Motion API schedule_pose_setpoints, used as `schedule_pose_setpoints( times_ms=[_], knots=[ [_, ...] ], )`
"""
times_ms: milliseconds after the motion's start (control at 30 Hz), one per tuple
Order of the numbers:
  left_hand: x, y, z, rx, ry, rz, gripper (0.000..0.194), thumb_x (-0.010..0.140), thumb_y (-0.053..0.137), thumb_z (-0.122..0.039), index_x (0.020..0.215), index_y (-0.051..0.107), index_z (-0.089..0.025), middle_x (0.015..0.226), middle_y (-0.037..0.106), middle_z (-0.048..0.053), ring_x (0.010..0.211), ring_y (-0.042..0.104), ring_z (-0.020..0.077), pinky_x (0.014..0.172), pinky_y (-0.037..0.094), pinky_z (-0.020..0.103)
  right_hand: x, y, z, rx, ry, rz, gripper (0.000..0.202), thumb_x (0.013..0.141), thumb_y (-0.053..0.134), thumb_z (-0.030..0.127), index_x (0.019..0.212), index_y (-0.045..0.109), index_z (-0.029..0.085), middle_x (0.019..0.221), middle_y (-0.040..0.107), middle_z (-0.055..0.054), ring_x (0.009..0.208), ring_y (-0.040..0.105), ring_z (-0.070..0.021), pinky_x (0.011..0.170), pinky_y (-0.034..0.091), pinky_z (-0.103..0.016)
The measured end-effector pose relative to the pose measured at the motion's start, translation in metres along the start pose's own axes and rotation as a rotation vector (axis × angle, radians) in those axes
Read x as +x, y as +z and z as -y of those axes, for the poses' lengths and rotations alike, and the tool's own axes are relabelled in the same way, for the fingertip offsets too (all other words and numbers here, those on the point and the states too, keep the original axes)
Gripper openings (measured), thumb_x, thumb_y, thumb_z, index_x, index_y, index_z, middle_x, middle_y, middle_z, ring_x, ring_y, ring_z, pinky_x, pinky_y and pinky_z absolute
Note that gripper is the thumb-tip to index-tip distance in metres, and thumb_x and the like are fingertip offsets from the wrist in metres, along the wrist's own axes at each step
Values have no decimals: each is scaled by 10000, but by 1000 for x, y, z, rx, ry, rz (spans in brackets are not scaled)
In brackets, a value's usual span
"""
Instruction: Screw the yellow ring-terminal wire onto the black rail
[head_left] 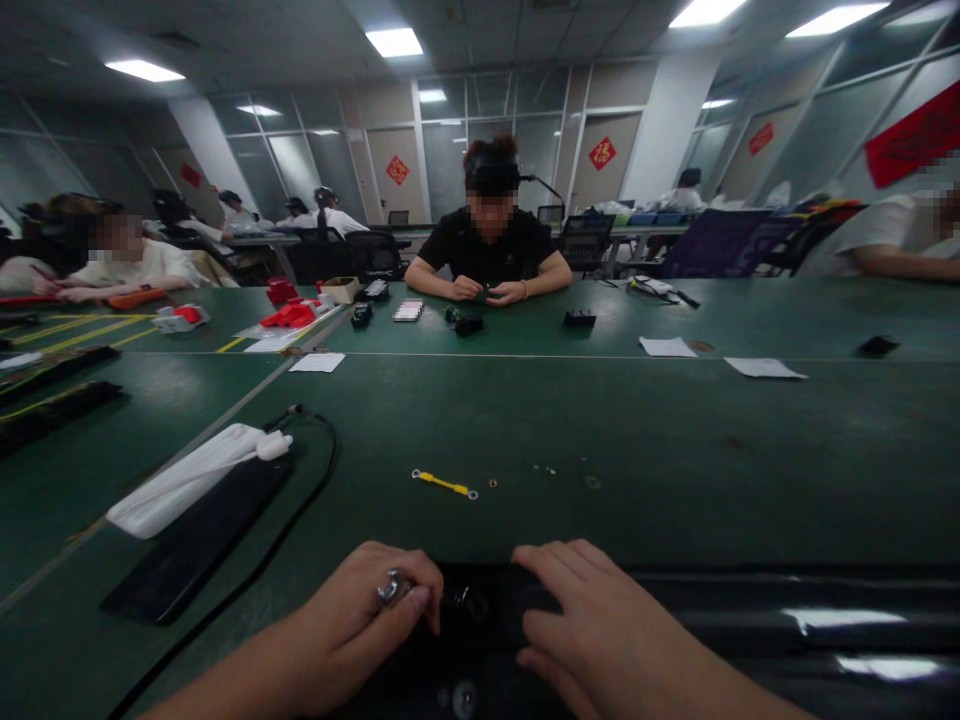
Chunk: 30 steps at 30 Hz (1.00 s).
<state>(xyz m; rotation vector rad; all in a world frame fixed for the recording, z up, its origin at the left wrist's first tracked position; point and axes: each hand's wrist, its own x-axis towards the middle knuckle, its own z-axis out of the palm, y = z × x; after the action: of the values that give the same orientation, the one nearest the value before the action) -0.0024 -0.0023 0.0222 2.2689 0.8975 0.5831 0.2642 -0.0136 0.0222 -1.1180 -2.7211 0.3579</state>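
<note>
The left hand [360,610] pinches a small shiny metal part [393,587] against the glossy black housing [675,620] at the near edge of the green bench [525,420], the right hand [592,625] resting spread just beside it, apparently a fitting step needing a steady, aligned press.

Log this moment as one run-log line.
left hand: pinching small metal part | right hand: flat on black panel | yellow wire: untouched

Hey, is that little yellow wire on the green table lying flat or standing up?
Lying flat. The yellow wire rests lengthwise on the green table, both ring ends down, beyond both hands.
</note>
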Motion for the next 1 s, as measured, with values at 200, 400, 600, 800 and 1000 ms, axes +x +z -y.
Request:
schedule_pose_setpoints(
  times_ms=[200, 400, 600, 800, 1000],
  knots=[
    [0, 0, -1, -16, -6, -8, 247, 988, 336, -195, 894, 564, -193, 786, 647, -11, 743, 601, 126, 771, 399, 236, 0, -1, 1, 1, 4, 10, 127, 853, 639, 270, 804, 734, 201, 1306, 595, -117, 1135, 549, -307, 951, 412, -454],
    [0, 2, -2, -26, -18, 0, 238, 990, 342, -201, 916, 569, -201, 814, 657, -9, 778, 607, 131, 790, 400, 238, 0, -1, 1, 2, 10, 16, 129, 854, 636, 277, 811, 733, 204, 1307, 593, -110, 1130, 548, -304, 947, 412, -453],
    [1, 2, -1, -13, 10, 3, 239, 985, 333, -191, 913, 560, -203, 816, 652, -9, 777, 608, 132, 786, 407, 247, 0, -2, 0, 18, 2, 25, 134, 862, 620, 274, 821, 726, 204, 1316, 586, -111, 1127, 549, -301, 936, 418, -452],
    [-1, 4, -2, -24, -37, 4, 257, 992, 328, -225, 911, 572, -207, 821, 654, -6, 787, 601, 139, 790, 406, 248, 0, -5, 3, 10, 8, 43, 172, 883, 599, 293, 822, 728, 198, 1322, 575, -108, 1140, 537, -297, 949, 407, -457],
    [-1, 6, -3, -64, -44, -40, 249, 989, 350, -250, 896, 577, -210, 791, 653, -15, 754, 598, 133, 789, 407, 244, 0, -7, 4, 3, 4, 39, 185, 886, 600, 308, 813, 725, 192, 1324, 574, -113, 1141, 540, -299, 943, 418, -459]
  ],
)
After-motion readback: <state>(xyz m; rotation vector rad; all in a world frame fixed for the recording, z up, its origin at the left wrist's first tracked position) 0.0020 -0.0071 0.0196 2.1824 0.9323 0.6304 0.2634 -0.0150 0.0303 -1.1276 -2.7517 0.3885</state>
